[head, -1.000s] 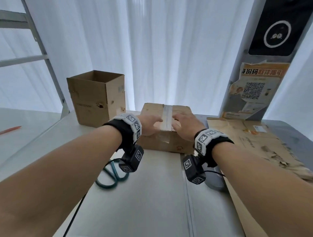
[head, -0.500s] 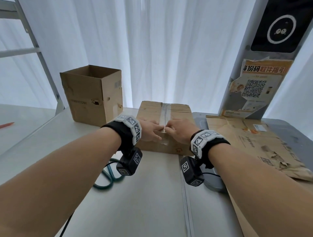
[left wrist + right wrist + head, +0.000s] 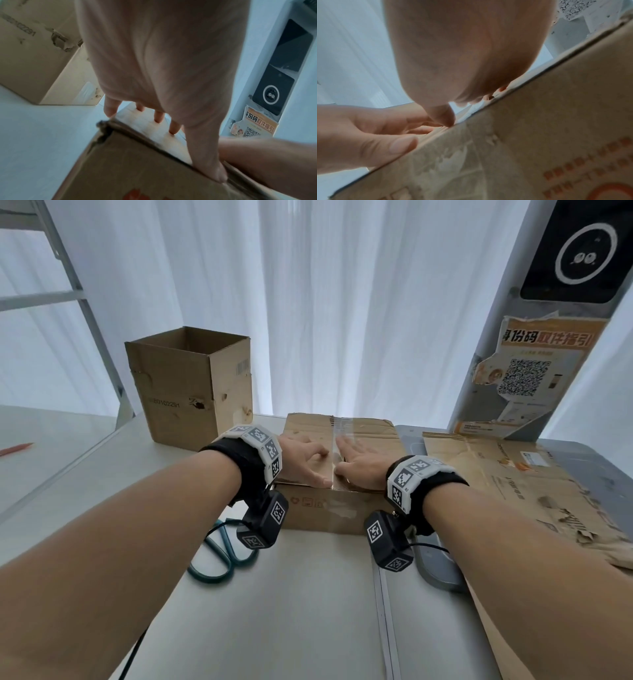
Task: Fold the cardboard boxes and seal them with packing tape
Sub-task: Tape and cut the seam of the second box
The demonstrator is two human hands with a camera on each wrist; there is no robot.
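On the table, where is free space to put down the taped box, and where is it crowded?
Bare table lies in front of the taped box, between the scissors and the flattened cardboard. Another bare patch lies left of the open box. The right side is crowded.

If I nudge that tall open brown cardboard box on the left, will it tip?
The tall open brown cardboard box looks tippy: taller than wide. Probably light, with its top open. Its torn, dented front suggests soft walls that may buckle.
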